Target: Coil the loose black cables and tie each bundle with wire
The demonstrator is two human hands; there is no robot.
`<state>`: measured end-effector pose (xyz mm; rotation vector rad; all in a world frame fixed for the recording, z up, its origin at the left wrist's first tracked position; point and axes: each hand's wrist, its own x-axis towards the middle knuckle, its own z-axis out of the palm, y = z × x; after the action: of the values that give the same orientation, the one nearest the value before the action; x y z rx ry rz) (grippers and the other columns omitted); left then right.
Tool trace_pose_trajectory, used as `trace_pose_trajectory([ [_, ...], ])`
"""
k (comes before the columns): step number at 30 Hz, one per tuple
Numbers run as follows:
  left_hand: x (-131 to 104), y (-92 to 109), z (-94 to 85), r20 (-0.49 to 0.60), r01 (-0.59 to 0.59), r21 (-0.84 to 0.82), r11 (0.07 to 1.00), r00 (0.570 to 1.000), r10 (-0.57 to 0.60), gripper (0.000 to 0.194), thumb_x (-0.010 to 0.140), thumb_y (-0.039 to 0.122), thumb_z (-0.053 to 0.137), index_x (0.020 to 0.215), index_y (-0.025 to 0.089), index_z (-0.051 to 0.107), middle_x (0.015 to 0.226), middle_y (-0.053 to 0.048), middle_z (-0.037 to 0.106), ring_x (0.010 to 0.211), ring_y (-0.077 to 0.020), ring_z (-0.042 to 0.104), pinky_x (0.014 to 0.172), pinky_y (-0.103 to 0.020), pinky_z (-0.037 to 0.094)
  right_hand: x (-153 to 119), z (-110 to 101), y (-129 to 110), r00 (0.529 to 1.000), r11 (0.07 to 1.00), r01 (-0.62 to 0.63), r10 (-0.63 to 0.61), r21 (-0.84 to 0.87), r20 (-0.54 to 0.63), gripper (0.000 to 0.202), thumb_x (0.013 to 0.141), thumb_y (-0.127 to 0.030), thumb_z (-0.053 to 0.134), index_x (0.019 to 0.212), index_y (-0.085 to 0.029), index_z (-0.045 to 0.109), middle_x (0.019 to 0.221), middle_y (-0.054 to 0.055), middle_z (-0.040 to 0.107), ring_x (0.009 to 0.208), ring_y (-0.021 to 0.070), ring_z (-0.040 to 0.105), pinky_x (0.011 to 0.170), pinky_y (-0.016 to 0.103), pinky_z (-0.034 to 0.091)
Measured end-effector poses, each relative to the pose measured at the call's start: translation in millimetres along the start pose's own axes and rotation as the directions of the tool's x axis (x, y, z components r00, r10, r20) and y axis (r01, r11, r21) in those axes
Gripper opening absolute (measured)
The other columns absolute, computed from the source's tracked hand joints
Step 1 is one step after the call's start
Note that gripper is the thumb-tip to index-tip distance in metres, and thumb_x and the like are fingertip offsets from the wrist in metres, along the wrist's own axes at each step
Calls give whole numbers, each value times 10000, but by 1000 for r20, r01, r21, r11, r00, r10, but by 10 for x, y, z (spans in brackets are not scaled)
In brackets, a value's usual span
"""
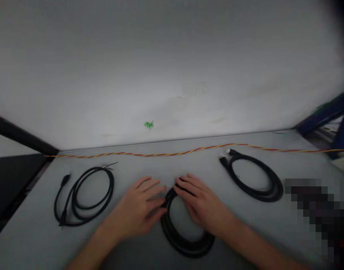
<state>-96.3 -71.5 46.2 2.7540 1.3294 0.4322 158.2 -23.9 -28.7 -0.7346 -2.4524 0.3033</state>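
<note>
A black cable [188, 245], wound into a coil, lies flat on the grey tabletop in front of me. My left hand [142, 206] is at the coil's upper left, fingers spread and the tips at or just beside the cable's edge. Over the coil's top rests my right hand [201, 202], its fingers stretched out across the cable and a dark end piece. The fingers partly cover that end, so its shape cannot be made out. Neither hand visibly grips the cable. The coil's right side passes under my right wrist.
A coiled black cable [112, 187] with plug ends lies left; another coiled cable [269, 172] lies right. A twisted red-and-yellow wire [149, 155] crosses the table's back, before a white wall [172, 75]. A blue frame [323, 112] stands right; a blurred patch covers the lower right.
</note>
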Motion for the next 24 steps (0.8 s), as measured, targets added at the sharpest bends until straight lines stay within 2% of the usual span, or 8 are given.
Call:
trace_pose_trajectory([
  [2,-46,-249,-146,-90,161,50,986,984,-156,196,993,311,605,1019,274,795,1113,-47,782,1055,-234,695,1017,-437,516,-1,14,6,1000,1000,4,-4,1,-6,523,846,16,569,1335,-136,675,1384,146,682,1332,304,603,1175,582,484],
  [4,-103,-580,-335,-197,430,149,890,895,-400,269,988,383,569,975,252,804,993,-68,781,962,-264,696,947,-436,521,6,19,4,1000,1000,4,-4,5,-1,522,837,22,563,1324,-127,679,1379,149,685,1324,301,610,1178,577,482],
  [8,-173,-1236,-666,-34,728,310,612,652,-758,360,893,502,611,1003,237,828,834,-84,752,844,-321,695,845,-422,505,29,8,-19,1000,1000,-14,14,10,0,553,847,20,545,1376,-116,631,1372,145,689,1320,287,612,1197,558,468],
  [10,-174,-1456,-730,67,737,324,593,607,-792,386,815,529,687,997,225,841,764,-89,740,807,-337,691,837,-425,489,39,1,-32,1000,1000,-18,18,5,-2,552,868,2,549,1407,-109,600,1357,149,696,1309,284,619,1199,553,466],
  [15,-133,-1689,-645,175,709,203,675,652,-738,299,785,451,677,909,234,841,783,-75,779,787,-296,706,788,-349,484,71,-11,-56,1000,999,-4,4,-44,-7,502,918,-36,548,1411,-126,584,1321,141,710,1275,283,642,1184,533,484],
  [20,-34,-1671,-596,184,645,71,761,741,-645,283,784,465,648,832,224,788,874,-76,781,829,-269,694,812,-338,506,99,-3,-67,1000,998,-19,17,-59,-25,443,889,-26,588,1316,-141,620,1290,134,722,1246,283,662,1163,514,507],
  [22,50,-1534,-605,106,631,-39,775,774,-625,333,834,504,606,884,204,741,948,-85,767,910,-261,694,852,-341,523,107,6,-69,998,998,-33,31,-50,-47,415,897,-28,589,1296,-140,617,1282,133,725,1235,279,668,1164,506,505],
  [24,162,-1286,-587,-51,606,-303,736,760,-647,350,882,528,597,941,192,672,956,-85,753,913,-241,699,851,-347,545,120,9,-75,997,998,-36,33,-43,-74,345,938,-52,578,1271,-133,620,1247,132,738,1209,274,680,1164,497,504],
])
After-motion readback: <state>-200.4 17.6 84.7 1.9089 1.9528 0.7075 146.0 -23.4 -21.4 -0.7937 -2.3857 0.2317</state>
